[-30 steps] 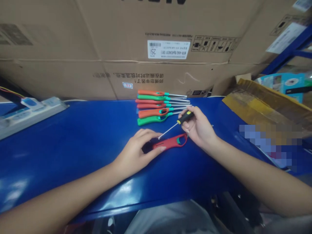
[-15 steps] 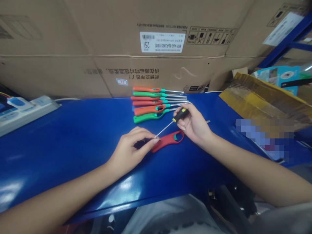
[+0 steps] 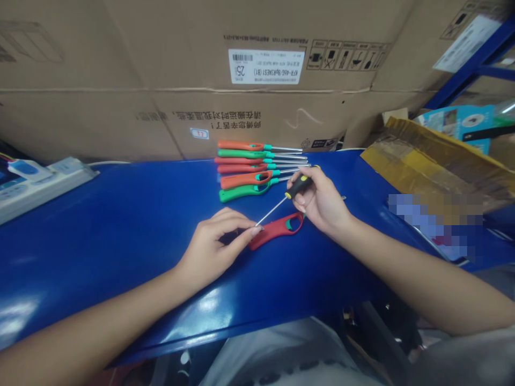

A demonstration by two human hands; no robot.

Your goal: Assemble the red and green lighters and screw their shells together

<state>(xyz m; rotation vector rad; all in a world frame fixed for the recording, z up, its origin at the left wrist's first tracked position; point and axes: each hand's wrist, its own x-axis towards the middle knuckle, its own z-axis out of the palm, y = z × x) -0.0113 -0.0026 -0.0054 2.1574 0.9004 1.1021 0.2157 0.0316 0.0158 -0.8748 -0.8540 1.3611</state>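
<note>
My right hand (image 3: 324, 201) is closed around the black and yellow handle of a screwdriver (image 3: 298, 186). Its thin metal shaft slants down to the left. There the thumb and fingertips of my left hand (image 3: 221, 238) pinch together at the screwdriver's tip, over the butt end of a red gas lighter (image 3: 277, 230). The tip's exact contact is hidden by the fingers. This lighter lies on the blue table, its teal trigger in the loop towards my right hand, which covers its nozzle end. Behind both hands lie more lighters, among them a green one (image 3: 241, 193) and an orange one (image 3: 241, 180).
A large cardboard box (image 3: 169, 48) stands along the table's back edge. At the left is a white power strip (image 3: 44, 185) with a plug in it. A taped yellow-brown carton (image 3: 434, 155) and a blurred-out flat object (image 3: 438, 236) are on the right.
The view has shifted very slightly. My right hand has turned a little on the screwdriver handle; my left hand and the red lighter stay in place.
</note>
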